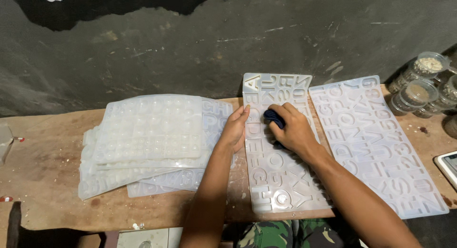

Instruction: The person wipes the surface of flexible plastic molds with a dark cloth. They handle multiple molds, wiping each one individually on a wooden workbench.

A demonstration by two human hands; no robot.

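Note:
A translucent white silicone mould (276, 176) with letter-shaped cavities lies lengthwise on the wooden table in front of me. My right hand (295, 131) presses a dark blue cloth (272, 116) onto its upper half, fingers closed over the cloth. My left hand (234, 129) rests flat on the mould's left edge, fingers together, holding it down. Nothing is gripped in the left hand.
A second letter-and-number mould (376, 143) lies to the right. A stack of several similar moulds (147, 138) sits to the left. Small clear lidded jars (419, 88) stand at the far right against the dark wall. A white device corner (448, 164) shows at the right edge.

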